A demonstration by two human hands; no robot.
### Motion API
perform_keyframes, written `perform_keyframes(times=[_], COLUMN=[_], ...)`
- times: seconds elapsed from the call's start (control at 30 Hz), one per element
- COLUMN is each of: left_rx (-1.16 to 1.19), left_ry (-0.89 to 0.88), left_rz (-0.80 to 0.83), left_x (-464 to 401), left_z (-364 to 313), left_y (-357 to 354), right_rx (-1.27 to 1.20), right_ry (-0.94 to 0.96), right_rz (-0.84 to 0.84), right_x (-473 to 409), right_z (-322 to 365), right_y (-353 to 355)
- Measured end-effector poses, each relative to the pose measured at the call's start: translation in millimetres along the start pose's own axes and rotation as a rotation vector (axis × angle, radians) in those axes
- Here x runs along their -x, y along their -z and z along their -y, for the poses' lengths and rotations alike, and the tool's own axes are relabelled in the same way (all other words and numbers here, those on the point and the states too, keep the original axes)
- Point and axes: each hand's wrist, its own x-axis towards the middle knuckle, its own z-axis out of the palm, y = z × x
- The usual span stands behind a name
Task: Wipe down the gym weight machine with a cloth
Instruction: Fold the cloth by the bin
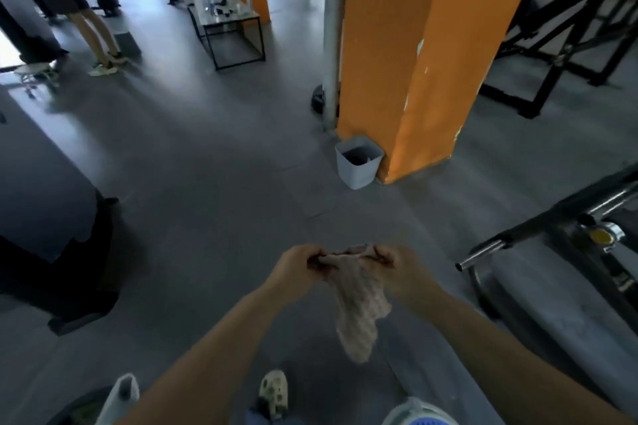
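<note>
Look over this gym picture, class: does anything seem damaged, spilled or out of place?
The orange pillar has chipped paint: pale patches show along its corner edge and near its base. Otherwise nothing stands out. The grey bin stands upright beside the pillar, and the cloth hangs between the left hand and right hand, not yet on a machine.

Grey bin [359, 162] against orange pillar [407, 55], glass-top desk [229, 22] with bottles further back, grey floor [214, 166].

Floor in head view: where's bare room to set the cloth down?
Bare grey floor lies between the hands and the small grey bin by the orange pillar. Crowded right: black-and-chrome weight machine. Both hands grip the pale checked cloth.
</note>
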Motion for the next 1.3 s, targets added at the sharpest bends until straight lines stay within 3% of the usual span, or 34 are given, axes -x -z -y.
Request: perform_keyframes(times=[0.27,0.47,0.7,0.83,1.1,1.3], left_rx=[-0.135,-0.139,-0.266,-0.321,-0.325,-0.185], left_ry=[-0.098,-0.124,-0.216,-0.176,-0.153,-0.146], left_rz=[0.228,0.315,0.408,0.459,0.488,0.581], left_x=[-162,-269,-408,-499,-658,-787], left_z=[36,46,65,68,84,97], left_y=[104,133,139,148,172,176], right_rx=[-0.007,0.014,0.045,0.111,0.160,0.181], right_ry=[-0.173,-0.233,-0.242,-0.249,-0.342,-0.422], right_rz=[-0.263,-0.353,-0.364,-0.305,-0.217,-0.307], right_x=[-159,-257,-377,-461,-607,-717], right_z=[22,36,0,-13,-21,-33], right_y=[-28,-15,12,36,88,109])
